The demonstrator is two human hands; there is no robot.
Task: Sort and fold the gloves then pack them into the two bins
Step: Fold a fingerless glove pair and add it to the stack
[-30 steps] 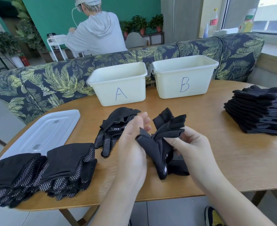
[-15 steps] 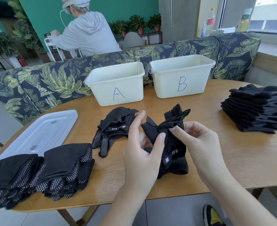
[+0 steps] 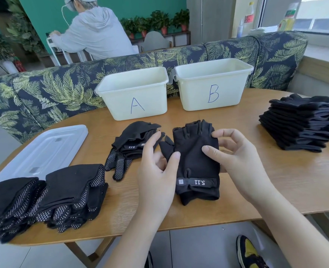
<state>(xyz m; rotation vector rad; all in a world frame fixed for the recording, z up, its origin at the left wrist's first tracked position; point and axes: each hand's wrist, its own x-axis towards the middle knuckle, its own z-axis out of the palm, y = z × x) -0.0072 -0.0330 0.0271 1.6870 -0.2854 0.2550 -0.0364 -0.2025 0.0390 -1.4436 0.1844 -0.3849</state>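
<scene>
A fingerless glove [image 3: 195,161] lies spread flat at the centre of the frame on the wooden counter [image 3: 275,180], its cut-off finger ends pointing toward the bins and its wrist strap, printed with 5.11, nearest the camera. The left hand [image 3: 156,171] pinches the glove's left edge between thumb and fingers, so that grip is closed on the cloth. The right hand [image 3: 237,161] holds the right side: its thumb presses on the glove's back and its forefinger touches the upper right corner, with the other fingers curled behind. Just left of this glove lies a loose glove pile [image 3: 132,144], dotted fingers hanging toward the lower left. At the lower left of the frame sit two folded glove stacks [image 3: 43,198] with white dots, side by side and touching. A tall stack of dark gloves [image 3: 303,122] stands at the right edge. In the upper middle, bin A [image 3: 134,93] and bin B [image 3: 214,84] stand side by side near the counter's far edge. A white lid [image 3: 42,151] lies flat at the left. Beyond the leaf-patterned sofa [image 3: 53,88], a person [image 3: 94,33] in a grey hoodie faces away.
</scene>
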